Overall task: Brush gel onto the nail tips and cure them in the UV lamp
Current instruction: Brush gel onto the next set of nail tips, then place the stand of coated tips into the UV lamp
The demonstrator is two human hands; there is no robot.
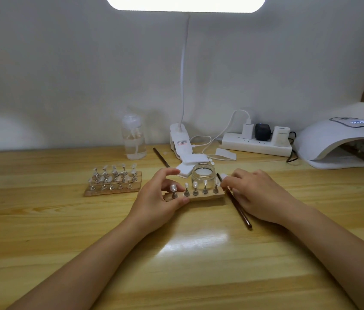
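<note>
Wooden surface (42,231) fills the view, wall behind, desk lamp head glowing at top. Far right sits the UV lamp (342,142), mouth facing left/front, something dark already inside, can't tell what. Power strip (257,145) w/ plugs sits left of it by the wall, lamp clip base (179,139) and clear pump bottle (133,139) further left.

Left of centre: a wooden block of nail tips on stands (112,181), several rows, well apart from my hands.

Centre: the strip I'm working, a wooden holder (205,196) w/ five nail tips (195,185) upright in a row. Long axis runs left-right, just in front of the glass jar (203,174). White pads (193,161) behind the jar.

My left hand (158,198) grips the holder's left end, thumb on the front edge, fingers curled over the back. My right hand (257,195) is at the right end, fingers curled down at the holder's corner; can't tell if it's pinching the holder. Brown brush (235,205) lies diagonally under that hand; a second brush (160,157) lies behind.

UV lamp is to the right, so right hand is nearer. I'd judge the jar and the brush underhand are the snags for a rightward move.
</note>
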